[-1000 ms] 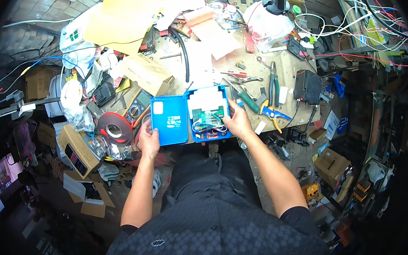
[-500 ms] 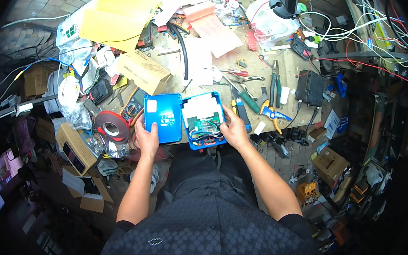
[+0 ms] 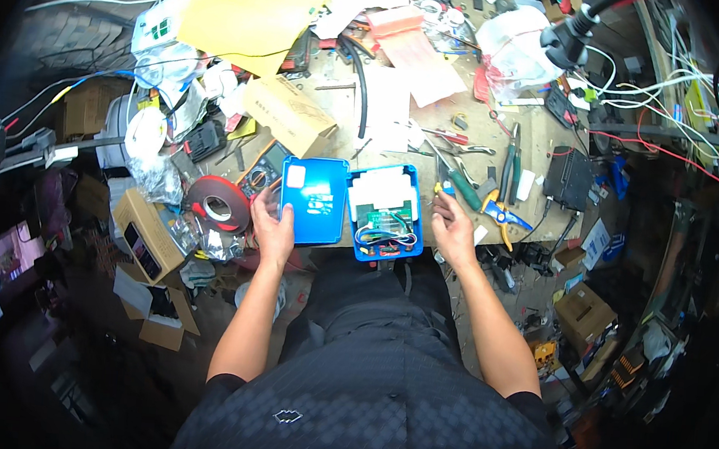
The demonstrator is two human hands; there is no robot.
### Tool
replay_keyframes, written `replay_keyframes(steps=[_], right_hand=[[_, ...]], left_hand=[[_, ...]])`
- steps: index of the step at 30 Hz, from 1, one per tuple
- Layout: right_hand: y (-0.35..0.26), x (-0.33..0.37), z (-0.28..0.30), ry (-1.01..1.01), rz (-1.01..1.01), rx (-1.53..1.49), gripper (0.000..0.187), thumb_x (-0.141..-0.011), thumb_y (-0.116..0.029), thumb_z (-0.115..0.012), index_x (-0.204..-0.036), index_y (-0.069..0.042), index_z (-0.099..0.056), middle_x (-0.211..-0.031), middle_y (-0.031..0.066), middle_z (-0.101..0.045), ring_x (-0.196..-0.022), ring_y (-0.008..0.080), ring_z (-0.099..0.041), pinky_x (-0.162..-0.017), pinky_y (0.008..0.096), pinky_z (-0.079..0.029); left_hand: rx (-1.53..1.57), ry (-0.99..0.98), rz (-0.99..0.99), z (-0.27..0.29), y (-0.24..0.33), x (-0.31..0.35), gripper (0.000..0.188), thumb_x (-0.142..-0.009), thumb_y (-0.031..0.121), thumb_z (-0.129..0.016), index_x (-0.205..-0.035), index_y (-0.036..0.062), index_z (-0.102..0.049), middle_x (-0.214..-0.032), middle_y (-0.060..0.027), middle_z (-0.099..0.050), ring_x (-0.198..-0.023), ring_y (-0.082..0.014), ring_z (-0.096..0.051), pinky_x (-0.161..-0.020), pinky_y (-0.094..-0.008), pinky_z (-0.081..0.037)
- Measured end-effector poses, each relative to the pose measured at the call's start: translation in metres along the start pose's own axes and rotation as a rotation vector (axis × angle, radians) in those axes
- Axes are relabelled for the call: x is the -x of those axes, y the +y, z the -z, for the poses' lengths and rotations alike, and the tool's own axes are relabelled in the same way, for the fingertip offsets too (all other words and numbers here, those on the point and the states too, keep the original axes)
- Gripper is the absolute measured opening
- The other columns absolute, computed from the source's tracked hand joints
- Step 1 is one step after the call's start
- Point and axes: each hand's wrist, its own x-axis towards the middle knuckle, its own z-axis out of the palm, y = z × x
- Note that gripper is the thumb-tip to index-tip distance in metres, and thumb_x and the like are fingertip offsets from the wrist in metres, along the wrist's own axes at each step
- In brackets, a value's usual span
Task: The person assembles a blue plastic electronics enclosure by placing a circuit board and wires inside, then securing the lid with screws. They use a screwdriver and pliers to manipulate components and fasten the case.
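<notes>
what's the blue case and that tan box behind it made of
Blue case: most likely moulded plastic, judging by its even saturated colour, rounded corners and soft sheen; the left hand rests on its lid. Tan box: looks like plain cardboard, matte brown with folded edges.

We see a cluttered workbench (image 3: pixel 543 146). Beside the open blue case (image 3: pixel 351 204) lie pliers (image 3: pixel 509 164), a cardboard box (image 3: pixel 290 116) and papers (image 3: pixel 385 108).

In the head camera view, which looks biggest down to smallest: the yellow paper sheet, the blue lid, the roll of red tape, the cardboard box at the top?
1. Yellow paper sheet, clearly largest.
2. Cardboard box and blue lid: they look alike in size, so I won't rank them.
3. Roll of red tape, smallest.
</notes>
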Motion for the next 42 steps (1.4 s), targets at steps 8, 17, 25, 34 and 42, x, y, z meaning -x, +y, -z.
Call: replay_keyframes(steps=[8,17,25,34,42], right_hand=[[-0.018,-0.002,0.01,0.03,0.016,0.198,0.041,-0.1,-0.004,-0.066,-0.14,0.003,-0.066,-0.118,0.0122,-0.074,-0.101,0.0163,-0.072,-0.092,0.0314,-0.058],[-0.018,-0.015,0.001,0.108,0.08,0.349,0.034,-0.097,-0.012,-0.066,-0.128,0.001,-0.073,-0.105,0.0164,-0.078,-0.091,0.0272,-0.077,-0.086,0.038,-0.06],[-0.019,0.003,0.009,0.07,-0.253,0.564,0.03,-0.097,-0.03,-0.068,-0.116,-0.01,-0.081,-0.103,0.0166,-0.081,-0.101,0.0331,-0.078,-0.089,0.0442,-0.06],[-0.001,-0.008,-0.02,0.029,-0.113,0.631,0.053,-0.096,-0.025,-0.066,-0.147,-0.012,-0.066,-0.109,0.0253,-0.077,-0.102,0.0436,-0.075,-0.091,0.0506,-0.058],[-0.023,0.008,-0.005,0.022,-0.068,0.59,0.035,-0.1,-0.019,-0.067,-0.132,-0.007,-0.073,-0.077,0.0139,-0.07,-0.071,0.0296,-0.069,-0.073,0.0429,-0.055]], left_hand=[[-0.011,0.01,0.01,0.013,0.016,-0.001,0.058,-0.094,0.012,-0.076,-0.147,-0.0006,-0.055,-0.137,-0.0175,-0.061,-0.115,-0.0293,-0.066,-0.097,-0.0411,-0.056],[0.028,0.009,-0.023,0.01,0.011,-0.003,0.054,-0.094,0.01,-0.074,-0.144,-0.0012,-0.057,-0.133,-0.0178,-0.062,-0.113,-0.0295,-0.067,-0.094,-0.0401,-0.058],[0.132,-0.045,0.02,0.017,0.019,-0.001,0.05,-0.097,0.006,-0.073,-0.144,-0.0014,-0.059,-0.135,-0.0154,-0.063,-0.109,-0.0217,-0.069,-0.09,-0.0349,-0.061],[0.151,-0.042,-0.049,0.014,0.023,0.004,0.047,-0.095,0.007,-0.073,-0.14,0.0002,-0.062,-0.13,-0.0136,-0.065,-0.104,-0.0224,-0.068,-0.085,-0.0338,-0.059],[-0.075,0.01,-0.137,0.045,0.033,-0.039,0.024,-0.095,0.009,-0.073,-0.117,0.0005,-0.074,-0.104,-0.0143,-0.072,-0.09,-0.0295,-0.071,-0.084,-0.0411,-0.058]])
